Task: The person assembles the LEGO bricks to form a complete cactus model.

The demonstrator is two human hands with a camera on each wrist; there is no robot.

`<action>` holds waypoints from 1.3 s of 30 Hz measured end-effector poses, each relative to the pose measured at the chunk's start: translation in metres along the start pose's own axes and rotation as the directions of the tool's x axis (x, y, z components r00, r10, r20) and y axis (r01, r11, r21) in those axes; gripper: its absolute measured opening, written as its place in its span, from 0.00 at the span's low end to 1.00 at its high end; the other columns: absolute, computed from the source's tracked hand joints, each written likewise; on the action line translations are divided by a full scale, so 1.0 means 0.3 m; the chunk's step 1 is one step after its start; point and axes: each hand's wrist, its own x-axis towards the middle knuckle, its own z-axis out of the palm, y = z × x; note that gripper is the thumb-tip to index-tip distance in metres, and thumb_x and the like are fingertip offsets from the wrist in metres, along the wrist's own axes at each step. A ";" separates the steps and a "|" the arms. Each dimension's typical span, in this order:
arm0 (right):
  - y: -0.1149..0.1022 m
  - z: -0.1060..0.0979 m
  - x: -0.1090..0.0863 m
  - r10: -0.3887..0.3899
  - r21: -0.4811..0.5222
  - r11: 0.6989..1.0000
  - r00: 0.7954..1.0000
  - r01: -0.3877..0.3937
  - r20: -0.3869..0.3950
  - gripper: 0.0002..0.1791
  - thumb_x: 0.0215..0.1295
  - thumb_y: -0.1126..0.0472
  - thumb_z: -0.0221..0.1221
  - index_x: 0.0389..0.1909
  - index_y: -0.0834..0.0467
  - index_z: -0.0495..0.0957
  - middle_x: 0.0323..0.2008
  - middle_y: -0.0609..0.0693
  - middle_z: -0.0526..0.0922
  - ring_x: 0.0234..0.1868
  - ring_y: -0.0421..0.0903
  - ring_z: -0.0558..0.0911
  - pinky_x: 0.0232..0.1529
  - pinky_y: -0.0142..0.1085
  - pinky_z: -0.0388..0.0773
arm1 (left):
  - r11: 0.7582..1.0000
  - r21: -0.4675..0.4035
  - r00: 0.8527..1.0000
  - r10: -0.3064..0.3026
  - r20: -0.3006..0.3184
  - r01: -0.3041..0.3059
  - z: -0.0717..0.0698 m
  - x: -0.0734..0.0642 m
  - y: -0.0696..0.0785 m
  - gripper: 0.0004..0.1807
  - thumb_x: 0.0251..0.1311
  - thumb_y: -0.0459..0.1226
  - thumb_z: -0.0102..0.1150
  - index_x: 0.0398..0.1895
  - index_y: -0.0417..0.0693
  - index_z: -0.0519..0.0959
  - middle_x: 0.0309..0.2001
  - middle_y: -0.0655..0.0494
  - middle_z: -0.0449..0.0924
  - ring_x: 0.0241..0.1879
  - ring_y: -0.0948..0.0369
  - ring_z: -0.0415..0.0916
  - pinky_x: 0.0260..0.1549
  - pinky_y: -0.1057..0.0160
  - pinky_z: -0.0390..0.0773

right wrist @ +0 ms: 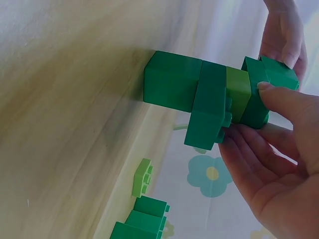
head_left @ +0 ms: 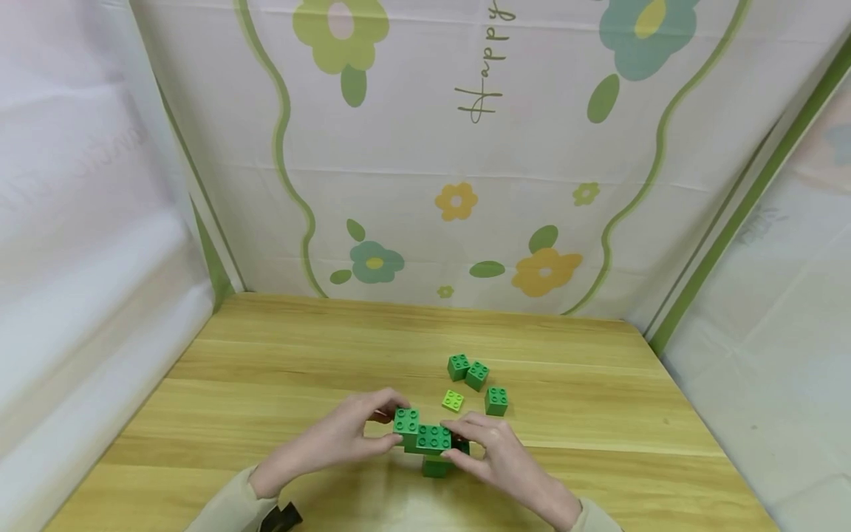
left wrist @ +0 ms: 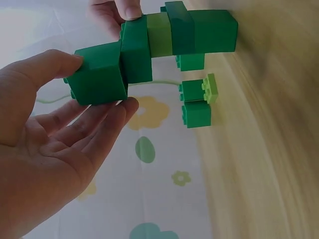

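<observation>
A stepped stack of toy building bricks stands on the table between the two hands. From the bottom it has a green block [right wrist: 172,82], a green brick jutting right [right wrist: 205,104], a lime brick [left wrist: 159,35], a long green brick [head_left: 434,437] and, at the upper left end, a green square block [head_left: 406,420]. My left hand [head_left: 346,432] holds that square block, thumb on one side and fingers on the other. With thumb and fingers my right hand [head_left: 495,447] grips the long green brick under it. The right fingers partly hide the stack's right side in the head view.
Beyond the stack lie three loose green blocks [head_left: 496,400] and a thin lime brick [head_left: 453,400], studs up. The wooden table [head_left: 266,369] meets a flowered white cloth [head_left: 399,148] at the back, with white cloth at both sides. A black object [head_left: 282,517] shows near the left sleeve.
</observation>
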 end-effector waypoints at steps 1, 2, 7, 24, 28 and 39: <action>-0.001 -0.001 0.001 -0.001 -0.001 1.000 1.000 0.001 0.003 0.19 0.62 0.58 0.67 0.52 0.62 0.82 0.41 0.48 0.88 0.39 0.39 0.86 0.42 0.25 0.83 | 1.000 -0.019 1.000 -0.013 0.003 0.013 0.002 -0.003 -0.003 0.19 0.61 0.35 0.66 0.54 0.44 0.74 0.51 0.50 0.84 0.48 0.59 0.83 0.48 0.66 0.85; -0.002 -0.001 0.001 0.002 -0.001 1.000 1.000 -0.002 0.006 0.19 0.62 0.58 0.67 0.52 0.62 0.82 0.41 0.49 0.88 0.39 0.39 0.86 0.43 0.25 0.84 | 0.999 -0.039 1.000 -0.024 0.007 0.024 0.004 -0.006 -0.007 0.21 0.61 0.36 0.67 0.55 0.43 0.74 0.52 0.49 0.83 0.48 0.58 0.83 0.49 0.65 0.85; -0.004 -0.001 0.002 -0.002 0.000 1.000 1.000 0.002 0.004 0.20 0.62 0.58 0.67 0.53 0.62 0.81 0.42 0.50 0.88 0.40 0.41 0.87 0.44 0.26 0.84 | 0.982 -0.158 0.995 -0.100 0.027 0.103 0.038 -0.012 -0.046 0.28 0.56 0.38 0.71 0.59 0.41 0.72 0.53 0.46 0.81 0.49 0.56 0.82 0.50 0.69 0.83; 0.001 0.007 -0.012 0.020 0.011 1.000 1.000 -0.019 -0.010 0.21 0.62 0.61 0.67 0.56 0.60 0.79 0.44 0.50 0.87 0.41 0.40 0.86 0.41 0.27 0.85 | 0.834 -0.484 0.962 -0.263 0.071 0.264 0.170 0.009 -0.111 0.30 0.50 0.35 0.74 0.58 0.39 0.75 0.51 0.44 0.80 0.44 0.68 0.82 0.46 0.71 0.83; 0.001 0.006 -0.014 0.015 0.004 1.000 1.000 -0.015 -0.016 0.21 0.62 0.60 0.66 0.56 0.60 0.79 0.43 0.49 0.87 0.40 0.39 0.85 0.41 0.26 0.84 | 0.847 -0.464 0.964 -0.257 0.070 0.259 0.179 0.011 -0.114 0.29 0.50 0.37 0.75 0.57 0.42 0.76 0.52 0.45 0.81 0.46 0.69 0.81 0.47 0.72 0.82; 0.003 0.010 -0.017 0.018 0.011 1.000 1.000 -0.018 -0.018 0.20 0.63 0.60 0.66 0.55 0.59 0.79 0.42 0.48 0.87 0.39 0.38 0.85 0.40 0.25 0.84 | 0.885 -0.403 0.969 -0.247 0.018 0.233 0.223 0.020 -0.126 0.26 0.50 0.42 0.76 0.53 0.48 0.79 0.49 0.50 0.85 0.46 0.71 0.79 0.47 0.71 0.79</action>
